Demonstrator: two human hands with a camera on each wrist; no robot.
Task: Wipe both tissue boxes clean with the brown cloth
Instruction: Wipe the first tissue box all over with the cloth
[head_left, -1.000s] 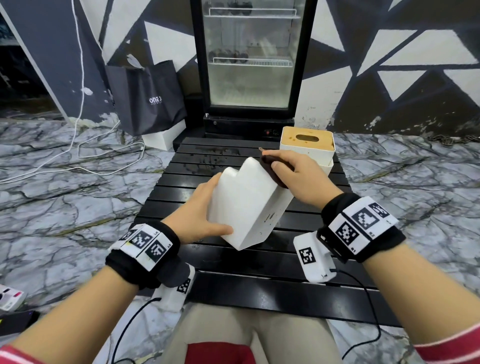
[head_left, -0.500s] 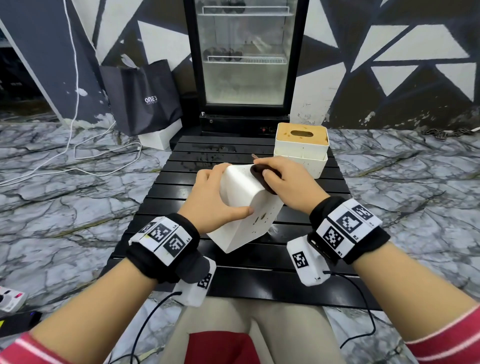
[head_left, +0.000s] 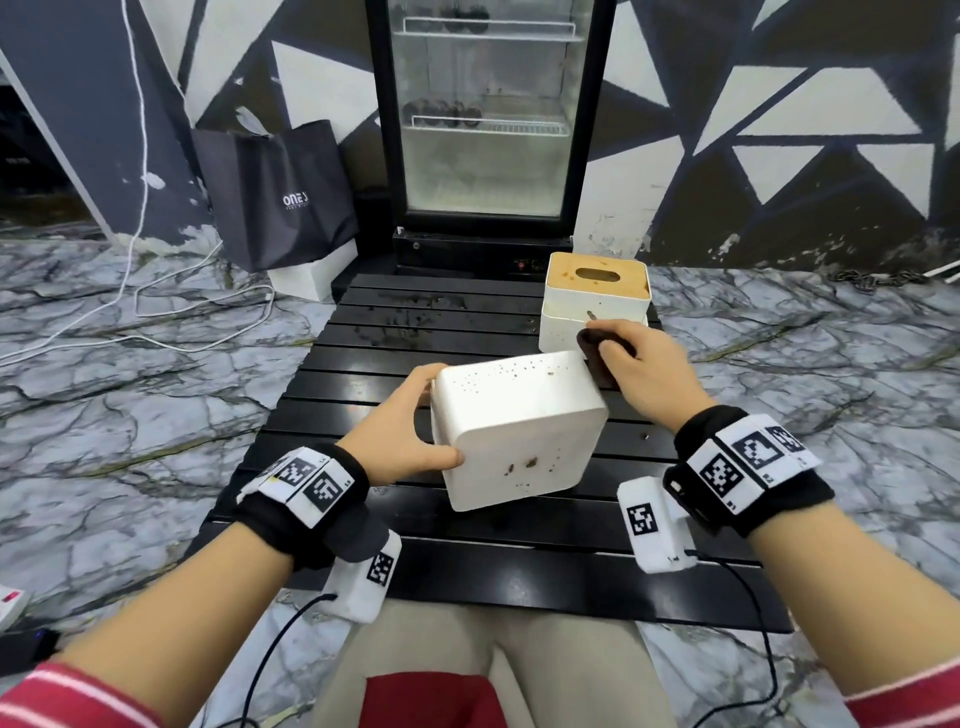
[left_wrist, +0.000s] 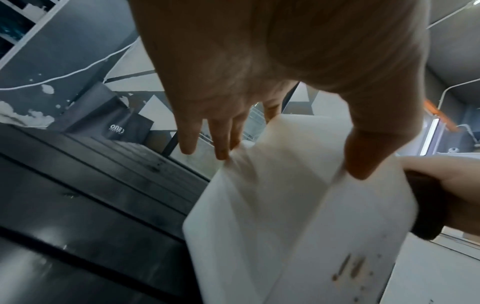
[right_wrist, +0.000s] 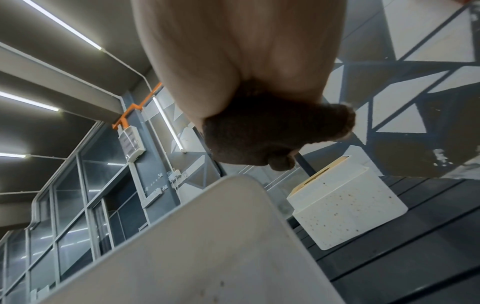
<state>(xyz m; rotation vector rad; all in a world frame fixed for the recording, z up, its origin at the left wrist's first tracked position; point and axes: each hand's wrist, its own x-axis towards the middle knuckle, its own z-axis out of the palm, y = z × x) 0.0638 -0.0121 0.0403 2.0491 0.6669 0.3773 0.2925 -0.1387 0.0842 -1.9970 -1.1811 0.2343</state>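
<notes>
The left hand grips the near tissue box by its left side, thumb on the front face, holding it tilted above the black slatted worktop. The right hand clutches the brown cloth against the box's far right corner. The second tissue box stands on the worktop just behind that hand.

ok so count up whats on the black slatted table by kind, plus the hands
white tissue boxes: 2, one tilted, gripped by the left hand (near tissue box), and one standing at the back with a wooden lid (far tissue box)
brown cloths: 1, the brown cloth bunched in the right hand
hands: 2
total: 5
</notes>
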